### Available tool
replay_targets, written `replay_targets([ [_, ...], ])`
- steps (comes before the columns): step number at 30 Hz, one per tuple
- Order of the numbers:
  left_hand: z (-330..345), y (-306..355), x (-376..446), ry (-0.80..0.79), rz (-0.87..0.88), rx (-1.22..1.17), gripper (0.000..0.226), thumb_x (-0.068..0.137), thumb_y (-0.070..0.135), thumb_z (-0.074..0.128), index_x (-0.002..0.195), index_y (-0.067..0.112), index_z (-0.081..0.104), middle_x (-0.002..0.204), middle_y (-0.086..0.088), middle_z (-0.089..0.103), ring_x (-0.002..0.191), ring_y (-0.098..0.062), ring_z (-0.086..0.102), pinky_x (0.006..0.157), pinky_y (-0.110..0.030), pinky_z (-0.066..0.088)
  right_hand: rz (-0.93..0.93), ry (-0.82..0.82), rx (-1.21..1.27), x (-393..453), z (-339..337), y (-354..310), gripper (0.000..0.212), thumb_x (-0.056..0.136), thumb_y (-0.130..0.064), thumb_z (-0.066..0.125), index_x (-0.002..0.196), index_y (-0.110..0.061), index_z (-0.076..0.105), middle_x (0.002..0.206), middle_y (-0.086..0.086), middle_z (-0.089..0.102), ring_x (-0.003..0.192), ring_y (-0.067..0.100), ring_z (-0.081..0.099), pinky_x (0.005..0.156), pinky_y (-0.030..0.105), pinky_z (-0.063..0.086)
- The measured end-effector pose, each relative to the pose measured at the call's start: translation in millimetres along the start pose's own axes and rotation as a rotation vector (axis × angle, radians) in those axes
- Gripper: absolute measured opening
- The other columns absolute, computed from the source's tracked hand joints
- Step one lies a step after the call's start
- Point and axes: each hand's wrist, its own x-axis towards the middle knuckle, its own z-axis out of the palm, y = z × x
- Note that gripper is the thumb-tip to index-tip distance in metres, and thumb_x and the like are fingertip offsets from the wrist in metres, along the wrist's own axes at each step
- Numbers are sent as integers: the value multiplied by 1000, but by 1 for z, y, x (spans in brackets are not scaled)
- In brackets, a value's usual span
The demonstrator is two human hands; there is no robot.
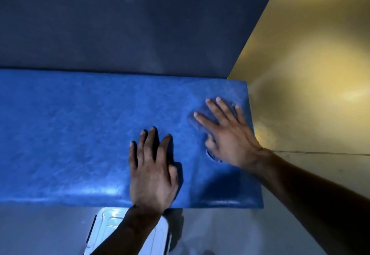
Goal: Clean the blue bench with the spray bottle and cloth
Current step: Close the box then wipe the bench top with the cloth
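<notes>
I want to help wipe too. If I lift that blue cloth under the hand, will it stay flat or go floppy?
Probably floppy: the cloth bunches into soft wrinkles under the right hand. It looks thin, so likely light. It seems to hug the blue bench, so it may drag rather than glide.

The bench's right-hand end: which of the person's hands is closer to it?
Right. The right hand lies flat on the blue bench beside that end, pressing a blue cloth. The left hand lies flat nearer the middle, by the front edge.
</notes>
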Motion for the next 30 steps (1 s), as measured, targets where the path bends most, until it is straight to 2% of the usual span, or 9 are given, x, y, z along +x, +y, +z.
replay_targets([
  [3, 3, 0, -1, 35, 9, -21, 68, 79, 28, 47, 146, 16, 51, 163, -17, 36, 155, -37, 26, 124, -60, 21, 210, 39, 25, 32, 0, 9, 73, 83, -44, 30, 155, -31, 36, 168, 15, 19, 156, 35, 13, 119, 65, 21],
  [7, 8, -1, 0, 68, 1, -36, 68, 77, 26, 55, 145, 16, 53, 162, -16, 37, 155, -35, 26, 124, -59, 19, 577, 70, 161, 66, 2, 10, 71, 89, -47, 38, 156, -25, 31, 167, 20, 18, 155, 40, 11, 119, 63, 20],
  [10, 10, -1, 0, 74, -7, -50, 69, 76, 27, 52, 145, 17, 52, 162, -16, 36, 156, -35, 26, 125, -59, 18, 729, 112, 279, 82, -2, 11, 69, 93, -47, 45, 156, -24, 31, 167, 19, 17, 155, 40, 9, 117, 64, 21],
  [13, 9, -2, -2, 61, -4, -43, 69, 77, 28, 47, 146, 17, 51, 163, -16, 35, 156, -35, 24, 125, -59, 18, 750, 147, 329, 76, 0, 13, 71, 94, -51, 46, 156, -23, 30, 165, 20, 18, 154, 41, 12, 118, 61, 23],
  [15, 9, -3, -3, 52, -4, -37, 69, 79, 28, 46, 147, 18, 50, 164, -16, 34, 156, -35, 23, 125, -58, 17, 767, 192, 337, 60, 3, 14, 72, 92, -54, 48, 154, -21, 34, 159, 23, 28, 147, 45, 24, 115, 58, 32],
  [18, 10, -4, -4, 29, 0, -26, 69, 80, 30, 44, 148, 18, 48, 164, -15, 32, 157, -35, 21, 126, -58, 15, 777, 203, 338, 23, 6, 8, 69, 91, -55, 51, 149, -22, 37, 146, 21, 39, 134, 45, 38, 100, 54, 46],
  [21, 9, -4, -4, 15, -6, -25, 70, 80, 31, 42, 149, 18, 46, 165, -15, 31, 157, -35, 20, 126, -57, 14, 741, 185, 304, -24, 7, -12, 68, 91, -55, 53, 149, -23, 35, 144, 19, 39, 133, 42, 39, 90, 54, 51],
  [27, 6, -4, -6, -21, 4, -9, 69, 82, 34, 39, 150, 19, 42, 165, -16, 30, 157, -35, 18, 127, -57, 11, 666, 189, 310, -121, 17, -57, 72, 90, -55, 50, 154, -23, 36, 156, 19, 30, 145, 39, 32, 107, 53, 47],
  [30, 5, -4, -6, -32, 8, -8, 69, 84, 34, 38, 151, 19, 41, 165, -16, 29, 157, -35, 17, 128, -56, 10, 686, 138, 413, -157, 19, -70, 74, 91, -59, 46, 155, -26, 29, 160, 13, 22, 147, 36, 28, 102, 53, 51],
])
